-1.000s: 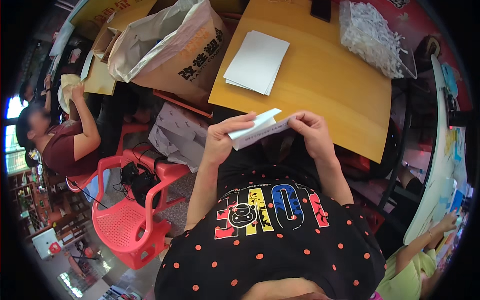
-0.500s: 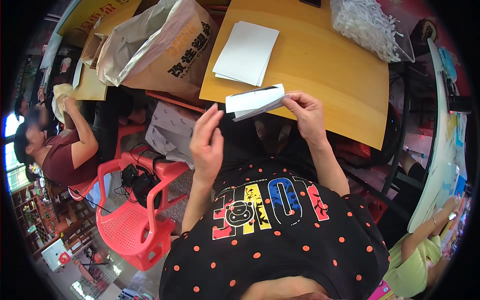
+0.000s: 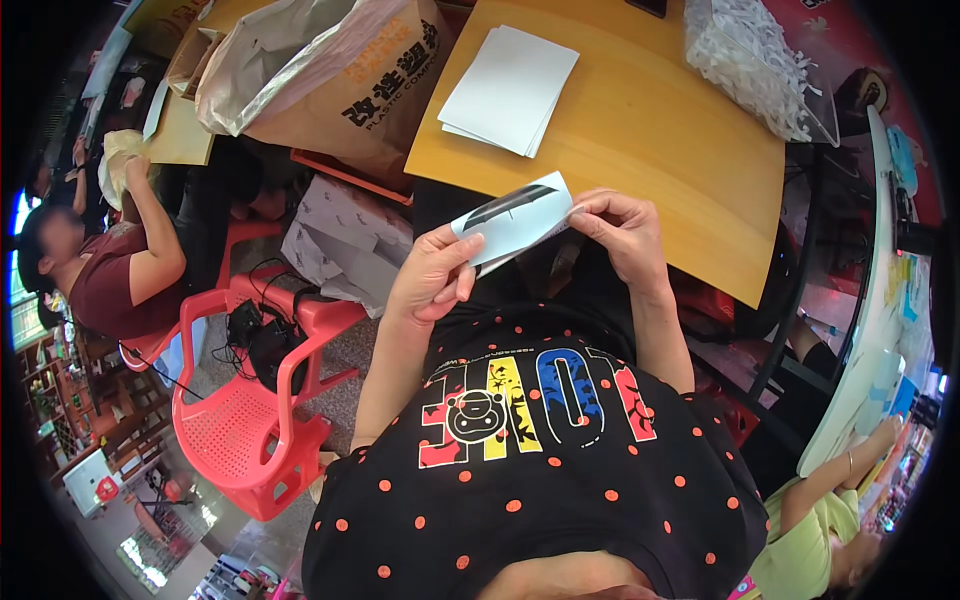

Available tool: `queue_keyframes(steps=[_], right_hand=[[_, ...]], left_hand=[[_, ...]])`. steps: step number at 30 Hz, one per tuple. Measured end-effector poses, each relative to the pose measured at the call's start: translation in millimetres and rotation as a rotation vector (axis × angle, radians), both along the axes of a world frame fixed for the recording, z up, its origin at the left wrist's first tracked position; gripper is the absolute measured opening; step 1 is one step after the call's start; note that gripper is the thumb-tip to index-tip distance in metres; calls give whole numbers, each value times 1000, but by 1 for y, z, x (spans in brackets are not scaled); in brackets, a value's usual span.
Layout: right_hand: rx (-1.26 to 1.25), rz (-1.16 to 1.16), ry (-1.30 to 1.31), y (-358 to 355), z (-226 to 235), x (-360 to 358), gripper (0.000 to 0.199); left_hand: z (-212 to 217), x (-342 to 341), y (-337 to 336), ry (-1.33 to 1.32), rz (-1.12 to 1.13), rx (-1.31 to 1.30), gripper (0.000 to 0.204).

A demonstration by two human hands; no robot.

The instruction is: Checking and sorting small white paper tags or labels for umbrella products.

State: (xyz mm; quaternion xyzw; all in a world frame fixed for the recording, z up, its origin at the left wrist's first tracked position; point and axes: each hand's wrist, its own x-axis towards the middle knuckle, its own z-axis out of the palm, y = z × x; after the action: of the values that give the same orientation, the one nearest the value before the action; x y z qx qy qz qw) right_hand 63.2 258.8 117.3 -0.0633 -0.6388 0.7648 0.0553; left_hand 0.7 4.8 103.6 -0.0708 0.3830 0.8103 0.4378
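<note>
A folded white paper piece (image 3: 512, 217) with a dark slit-like opening is held over my lap, just short of the near edge of the yellow wooden table (image 3: 640, 130). My left hand (image 3: 432, 275) pinches its left end. My right hand (image 3: 622, 232) grips its right end with thumb and fingers. A stack of flat white paper sheets (image 3: 510, 88) lies on the table beyond my hands.
A clear bag of white shredded pieces (image 3: 752, 62) sits at the table's far right. A large brown paper sack (image 3: 330, 75) stands left of the table, with a red plastic chair (image 3: 250, 400) below it. One person sits at left (image 3: 110, 270), another at lower right (image 3: 830, 520).
My left hand, off the paper half a second ago, has come back up and taken its left end. The paper now sits tilted between both hands.
</note>
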Motion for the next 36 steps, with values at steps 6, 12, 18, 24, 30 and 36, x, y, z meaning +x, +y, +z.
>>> queue_keyframes(steps=[6,12,18,24,30,36], right_hand=[[-199,-113,-70,-9,-8,-2,7],[-178,-147,-83,-14,-17,-3,7],[-147,-139,-134,-13,-19,-3,8],[-195,-102,-164,-15,-11,-5,8],[-147,-74,-117,-15,-17,-8,9],[-154,-87,-129,-17,-12,-9,10]], left_hand=[[13,13,16,341,-68,-282,22],[10,19,21,229,138,-12,26],[8,26,29,406,194,-237,23],[4,26,29,286,226,-248,23],[-1,29,28,228,262,-207,23],[0,29,27,69,231,-41,25]])
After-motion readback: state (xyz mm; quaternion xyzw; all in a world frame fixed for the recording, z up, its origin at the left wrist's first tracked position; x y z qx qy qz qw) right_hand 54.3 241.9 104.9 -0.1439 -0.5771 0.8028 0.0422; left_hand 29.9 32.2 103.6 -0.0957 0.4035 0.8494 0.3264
